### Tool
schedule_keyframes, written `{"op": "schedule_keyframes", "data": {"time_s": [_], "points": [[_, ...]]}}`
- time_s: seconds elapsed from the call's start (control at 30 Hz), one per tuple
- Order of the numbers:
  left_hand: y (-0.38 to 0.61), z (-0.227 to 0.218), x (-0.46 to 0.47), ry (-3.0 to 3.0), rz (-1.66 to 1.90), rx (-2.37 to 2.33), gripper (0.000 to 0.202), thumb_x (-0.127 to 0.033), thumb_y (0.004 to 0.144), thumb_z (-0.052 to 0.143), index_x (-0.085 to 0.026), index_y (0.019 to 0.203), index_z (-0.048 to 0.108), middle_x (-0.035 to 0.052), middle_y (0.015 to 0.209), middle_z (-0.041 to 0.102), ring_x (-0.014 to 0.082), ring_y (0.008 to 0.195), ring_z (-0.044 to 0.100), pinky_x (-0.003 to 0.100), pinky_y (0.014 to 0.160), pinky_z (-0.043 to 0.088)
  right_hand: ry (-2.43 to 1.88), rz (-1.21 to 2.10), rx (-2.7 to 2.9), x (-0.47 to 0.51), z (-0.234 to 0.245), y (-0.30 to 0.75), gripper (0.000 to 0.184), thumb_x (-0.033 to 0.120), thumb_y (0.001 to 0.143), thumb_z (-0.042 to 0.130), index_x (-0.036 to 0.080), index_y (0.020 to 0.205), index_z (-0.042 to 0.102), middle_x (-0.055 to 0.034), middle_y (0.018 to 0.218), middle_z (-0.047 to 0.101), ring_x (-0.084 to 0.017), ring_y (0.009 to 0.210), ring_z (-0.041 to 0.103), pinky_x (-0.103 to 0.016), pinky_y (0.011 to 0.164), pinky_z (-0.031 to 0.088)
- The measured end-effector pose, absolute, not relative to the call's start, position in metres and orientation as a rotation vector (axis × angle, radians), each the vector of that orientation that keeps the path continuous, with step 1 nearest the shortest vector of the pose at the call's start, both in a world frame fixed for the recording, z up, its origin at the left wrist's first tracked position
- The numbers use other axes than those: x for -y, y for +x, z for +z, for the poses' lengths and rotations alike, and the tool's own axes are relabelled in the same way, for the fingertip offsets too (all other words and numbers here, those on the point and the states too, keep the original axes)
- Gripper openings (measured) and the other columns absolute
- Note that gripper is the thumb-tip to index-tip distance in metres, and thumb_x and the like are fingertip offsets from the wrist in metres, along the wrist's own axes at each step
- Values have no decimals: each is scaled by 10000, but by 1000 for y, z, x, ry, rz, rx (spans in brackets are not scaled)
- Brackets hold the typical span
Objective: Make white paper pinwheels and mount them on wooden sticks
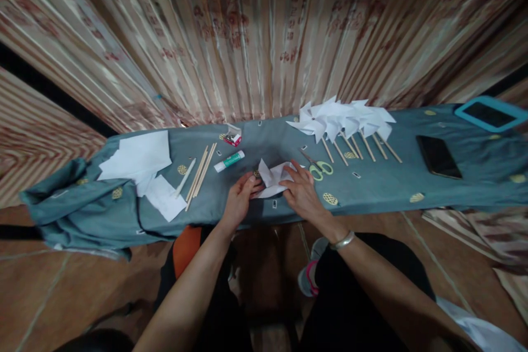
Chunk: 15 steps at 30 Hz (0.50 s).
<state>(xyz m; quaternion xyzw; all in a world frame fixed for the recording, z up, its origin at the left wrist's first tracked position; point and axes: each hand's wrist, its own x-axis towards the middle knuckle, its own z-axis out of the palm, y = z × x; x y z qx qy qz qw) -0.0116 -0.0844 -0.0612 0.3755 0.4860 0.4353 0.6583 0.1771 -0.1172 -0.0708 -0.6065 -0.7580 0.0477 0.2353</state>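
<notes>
A partly folded white paper pinwheel lies at the front middle of the cloth, one pointed flap standing up. At its left edge my left hand has its fingers closed on the paper. My right hand bends its fingers over the right side, gripping the paper there. Just right of that hand are green-handled scissors. A glue stick lies up and left of my left hand. Behind it stands a small open red box with tiny metal pieces in it.
Several finished paper pinwheels on sticks lie at the back right. Wooden sticks, a white pen and paper sheets are to the left. A phone and a blue-framed tablet sit far right. A curtain hangs behind.
</notes>
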Motion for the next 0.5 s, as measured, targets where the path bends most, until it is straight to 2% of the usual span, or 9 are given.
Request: {"op": "schedule_keyframes", "data": {"time_s": [0.13,0.27,0.37,0.5], "points": [[-4,-53,85,725,927,-1045,516,-487,766,709,-114,1113,625,118,877,736,239,808,713,342,731,565,-1661,226,1991,118,-66,179,318,112,816,490,224,967,747,-87,1382,568,-297,1416,312,-538,1086,266],[4,-50,90,564,801,-867,490,-535,782,667,-122,1045,675,140,960,734,235,833,713,360,799,561,-1635,251,1944,123,-61,179,328,109,820,482,235,970,745,-75,1372,576,-284,1411,322,-532,1081,283],[7,-54,90,539,807,-843,432,-474,731,737,-136,999,704,113,956,737,212,806,701,329,768,556,-1592,208,1975,127,-55,178,310,115,830,488,227,971,741,-80,1380,571,-284,1412,325,-518,1087,279],[9,-61,88,556,839,-845,404,-415,645,802,-115,907,734,85,838,742,189,716,674,292,699,530,-1550,105,2053,133,-50,177,292,125,855,484,209,995,727,-94,1395,555,-279,1419,317,-486,1099,267]]}}
